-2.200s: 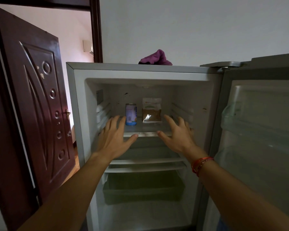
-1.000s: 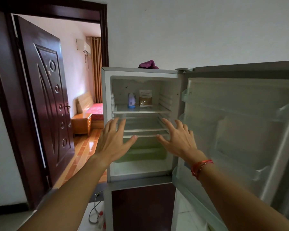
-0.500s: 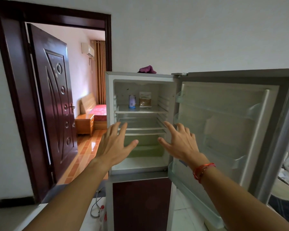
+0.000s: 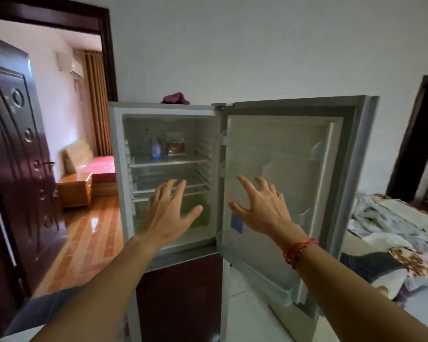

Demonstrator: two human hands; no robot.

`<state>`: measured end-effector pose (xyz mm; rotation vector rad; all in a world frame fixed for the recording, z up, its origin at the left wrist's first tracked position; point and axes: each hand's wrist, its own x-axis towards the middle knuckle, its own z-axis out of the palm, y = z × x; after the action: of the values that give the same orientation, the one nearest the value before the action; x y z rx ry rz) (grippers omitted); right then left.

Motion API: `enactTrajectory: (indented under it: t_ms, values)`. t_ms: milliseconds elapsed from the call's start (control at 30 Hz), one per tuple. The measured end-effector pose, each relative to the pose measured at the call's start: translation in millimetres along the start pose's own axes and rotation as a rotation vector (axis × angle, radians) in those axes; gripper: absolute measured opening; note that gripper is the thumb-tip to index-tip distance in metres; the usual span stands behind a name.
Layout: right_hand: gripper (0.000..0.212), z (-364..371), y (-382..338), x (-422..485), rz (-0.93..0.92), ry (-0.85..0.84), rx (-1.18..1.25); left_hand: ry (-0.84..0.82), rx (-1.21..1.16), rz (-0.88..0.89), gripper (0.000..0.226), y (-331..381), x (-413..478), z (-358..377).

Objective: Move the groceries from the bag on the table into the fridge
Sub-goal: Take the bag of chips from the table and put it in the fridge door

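The fridge (image 4: 116,169) stands ahead with its upper door (image 4: 294,183) swung wide to the right. On its top shelf stand a blue and white can (image 4: 156,148) and a clear packet of brown stuff (image 4: 175,146). My left hand (image 4: 167,213) hovers in front of the lower shelves, fingers spread, holding nothing. My right hand (image 4: 263,206) is raised before the inner side of the door, fingers spread and empty. Both are well short of the shelves. The bag and the table are out of view.
A purple cloth (image 4: 176,98) lies on top of the fridge. A dark wooden door (image 4: 17,169) stands open at the left, leading to a room with an orange floor. A bed with rumpled bedding (image 4: 393,225) is at the right.
The view has pulled back from the fridge and swung right, so the fridge looks smaller and the bed has come into sight. Both hands stay outstretched and empty.
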<state>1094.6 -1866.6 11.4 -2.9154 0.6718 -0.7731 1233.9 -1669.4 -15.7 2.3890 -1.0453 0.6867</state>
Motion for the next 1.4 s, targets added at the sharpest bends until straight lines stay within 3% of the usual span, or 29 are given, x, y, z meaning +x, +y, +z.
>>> enactTrajectory:
  t_ms: [133, 467, 700, 833, 933, 1400]
  values:
    - [0.078, -21, 51, -29, 0.125, 0.019, -0.065, -0.027, -0.086, 0.076, 0.094, 51, 16, 31]
    - [0.077, -95, 188, -126, 0.382, 0.069, -0.207, -0.091, -0.334, 0.406, 0.088, 218, 29, 83]
    - [0.077, -137, 237, -192, 0.566, 0.107, -0.341, -0.121, -0.424, 0.601, 0.09, 309, 20, 87]
    - [0.077, -152, 243, -226, 0.687, 0.133, -0.399, -0.157, -0.492, 0.699, 0.096, 352, 12, 89]
    - [0.076, -161, 234, -252, 0.791, 0.152, -0.452, -0.165, -0.524, 0.8, 0.088, 375, 3, 98]
    - [0.075, -195, 157, -404, 1.221, 0.212, -0.694, -0.252, -0.809, 1.225, 0.088, 448, -85, 69]
